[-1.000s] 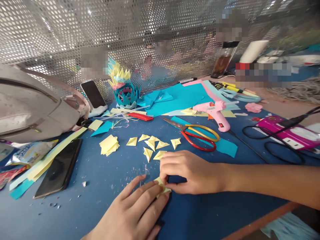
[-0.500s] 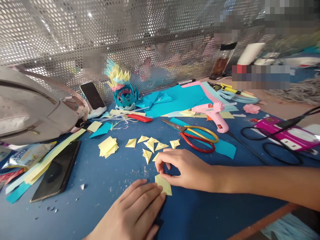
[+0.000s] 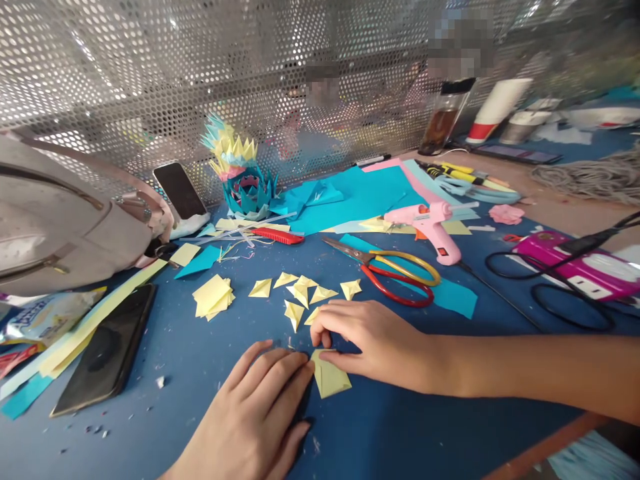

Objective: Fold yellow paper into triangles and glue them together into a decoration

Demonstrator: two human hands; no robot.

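Observation:
A small folded yellow paper piece (image 3: 330, 378) lies on the blue table (image 3: 200, 353) near the front edge. My left hand (image 3: 255, 417) rests flat beside it, fingertips pressing its left edge. My right hand (image 3: 373, 340) comes in from the right, with thumb and fingers pinching the piece's upper corner. Just beyond my right hand lie several folded yellow paper triangles (image 3: 300, 293). A stack of yellow paper squares (image 3: 213, 295) sits to their left.
Red and yellow scissors (image 3: 395, 270), a pink glue gun (image 3: 433, 227), a red comb (image 3: 277, 235) and teal paper sheets (image 3: 360, 193) lie further back. A paper flower model (image 3: 243, 177) stands by the perforated metal screen. A black phone (image 3: 103, 350) and grey bag (image 3: 65, 220) are left; a magenta device with cables (image 3: 575, 270) is right.
The yellow piece has been opened out from under my fingers and now lies flatter and more exposed. My left hand slid slightly left; my right hand shifted to pinch the top corner.

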